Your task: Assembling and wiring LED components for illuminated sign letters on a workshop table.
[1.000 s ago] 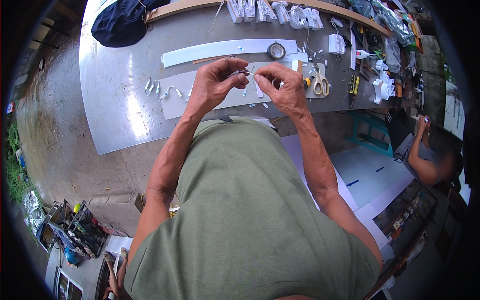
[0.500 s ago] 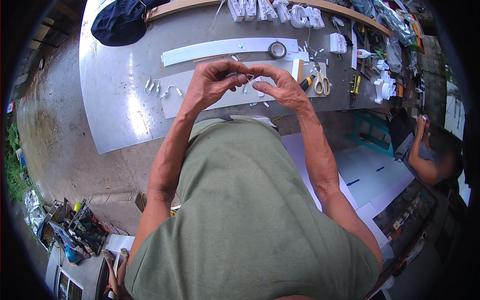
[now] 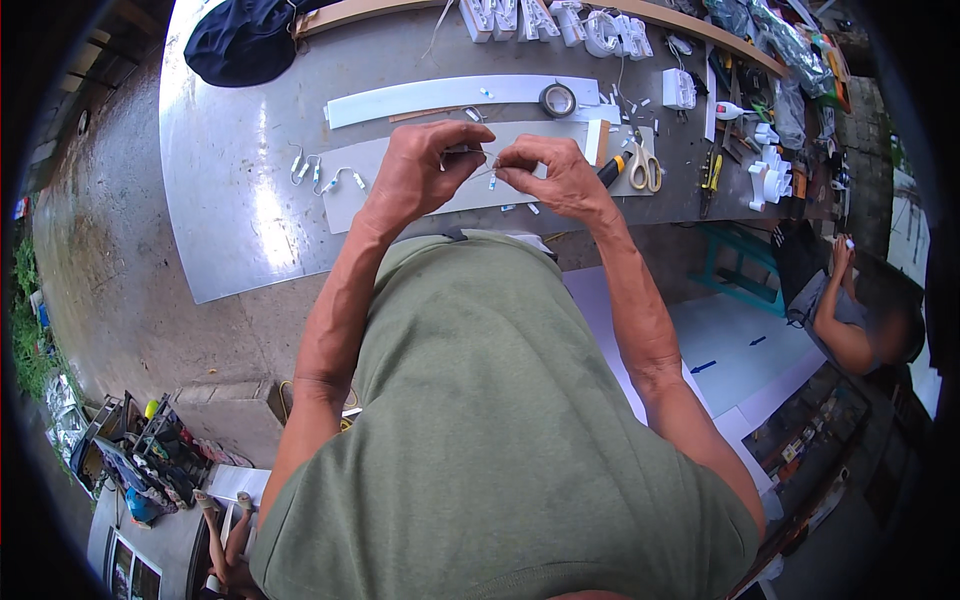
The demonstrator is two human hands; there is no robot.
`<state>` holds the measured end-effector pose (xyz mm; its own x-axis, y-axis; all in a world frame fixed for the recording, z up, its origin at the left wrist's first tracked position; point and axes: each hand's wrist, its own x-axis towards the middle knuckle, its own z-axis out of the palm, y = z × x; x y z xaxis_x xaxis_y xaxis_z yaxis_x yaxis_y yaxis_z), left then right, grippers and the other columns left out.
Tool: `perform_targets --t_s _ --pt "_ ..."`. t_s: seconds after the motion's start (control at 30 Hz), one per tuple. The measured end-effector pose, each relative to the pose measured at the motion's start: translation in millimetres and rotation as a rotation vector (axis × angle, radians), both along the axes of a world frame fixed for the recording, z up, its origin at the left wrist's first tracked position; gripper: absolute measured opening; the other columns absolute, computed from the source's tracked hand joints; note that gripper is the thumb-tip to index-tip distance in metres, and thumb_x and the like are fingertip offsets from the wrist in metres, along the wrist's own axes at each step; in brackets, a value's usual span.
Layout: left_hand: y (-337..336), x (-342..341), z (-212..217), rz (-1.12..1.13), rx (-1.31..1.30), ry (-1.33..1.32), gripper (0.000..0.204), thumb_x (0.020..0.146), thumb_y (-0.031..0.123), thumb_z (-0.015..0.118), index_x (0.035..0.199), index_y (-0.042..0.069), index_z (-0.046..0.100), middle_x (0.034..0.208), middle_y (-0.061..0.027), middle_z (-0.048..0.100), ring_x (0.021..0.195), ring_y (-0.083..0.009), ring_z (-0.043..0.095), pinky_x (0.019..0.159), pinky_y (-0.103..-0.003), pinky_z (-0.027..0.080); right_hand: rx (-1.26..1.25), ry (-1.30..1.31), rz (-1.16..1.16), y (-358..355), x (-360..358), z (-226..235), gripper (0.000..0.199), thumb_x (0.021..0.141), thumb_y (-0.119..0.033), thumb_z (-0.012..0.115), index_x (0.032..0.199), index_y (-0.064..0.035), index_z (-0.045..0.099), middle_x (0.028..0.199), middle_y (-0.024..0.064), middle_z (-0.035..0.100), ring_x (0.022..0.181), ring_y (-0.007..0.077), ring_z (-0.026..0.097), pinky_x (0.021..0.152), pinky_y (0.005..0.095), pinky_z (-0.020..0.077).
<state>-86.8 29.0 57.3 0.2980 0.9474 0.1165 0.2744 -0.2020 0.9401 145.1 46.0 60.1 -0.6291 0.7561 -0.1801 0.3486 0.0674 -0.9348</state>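
Note:
Over the grey strip of board [image 3: 350, 208] on the metal table, both hands work on thin pale wires [image 3: 487, 153]. My left hand [image 3: 412, 175] is closed, its thumb and fingers curled round the wire. Opposite it, my right hand [image 3: 560, 178] pinches the wire between thumb and fingertips. Just below the fingers a small white-and-blue piece [image 3: 492, 182] shows, apparently a light module; whether the wire joins it I cannot tell. To the left lies a short wired chain of small light modules [image 3: 335, 180]. Scissors [image 3: 645, 172] and a black-and-yellow-handled cutter [image 3: 611, 172] lie right of my right hand.
Behind the hands are a long white strip [image 3: 400, 105] and a black tape roll [image 3: 546, 108]. White channel letters [image 3: 520, 18] stand along a wooden bar. Screwdrivers [image 3: 711, 170] and bagged items lie at right. A dark cloth [image 3: 240, 45] sits far left; another person [image 3: 850, 310] is at right.
My hands have drawn slightly apart, with more wire showing between the fingertips. The left hand has turned a little, and the right fingers have closed into a tighter pinch.

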Motion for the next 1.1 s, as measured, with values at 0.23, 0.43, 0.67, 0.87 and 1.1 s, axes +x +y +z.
perform_targets --t_s 0.23,0.43,0.67,0.87,1.1 --pt "-7 15 4 0.143 0.142 0.237 0.019 0.087 0.001 0.073 0.105 0.004 0.071 0.088 -0.0090 0.074 0.071 -0.0147 0.070 0.062 -0.030 0.055 0.388 -0.077 -0.343 -20 -25 7 0.018 0.090 -0.001 0.067 0.107 -0.0022 0.068 0.091 0.0118 0.070 0.070 0.0216 0.070 0.063 0.0348 0.0548" --pt "-9 16 -3 0.208 -0.206 -0.103 0.013 0.091 0.004 0.071 0.104 0.004 0.070 0.086 -0.0039 0.072 0.066 -0.0078 0.062 0.054 -0.026 0.048 0.282 0.017 -0.447 -31 -32 7 0.017 0.095 0.000 0.063 0.110 -0.0038 0.069 0.093 0.0077 0.069 0.062 0.0141 0.068 0.054 0.0281 0.0535" --pt "-10 13 -4 0.162 -0.431 -0.369 0.018 0.096 0.013 0.070 0.110 0.002 0.070 0.089 -0.0016 0.071 0.071 -0.0059 0.061 0.057 -0.022 0.048 0.092 0.201 -0.614 -39 -38 6 0.017 0.099 -0.010 0.064 0.112 -0.0008 0.069 0.098 0.0081 0.070 0.069 0.0147 0.072 0.052 0.0253 0.0555" --pt "-12 12 3 0.140 -0.382 -0.417 0.026 0.097 0.017 0.071 0.117 0.002 0.072 0.100 -0.0069 0.074 0.085 -0.0112 0.067 0.073 -0.026 0.053 -0.195 0.247 -0.737 -36 -40 15 0.021 0.100 -0.015 0.065 0.111 0.0016 0.070 0.098 0.0088 0.072 0.070 0.0144 0.072 0.057 0.0252 0.0570" --pt "-11 11 -3 0.205 -0.417 -0.638 0.030 0.092 0.010 0.074 0.120 -0.001 0.071 0.105 -0.0130 0.076 0.096 -0.0175 0.071 0.090 -0.032 0.056 -0.162 0.488 -0.783 -33 -38 4 0.020 0.094 -0.006 0.071 0.113 -0.0005 0.067 0.099 0.0095 0.073 0.088 0.0137 0.071 0.080 0.0285 0.0597"
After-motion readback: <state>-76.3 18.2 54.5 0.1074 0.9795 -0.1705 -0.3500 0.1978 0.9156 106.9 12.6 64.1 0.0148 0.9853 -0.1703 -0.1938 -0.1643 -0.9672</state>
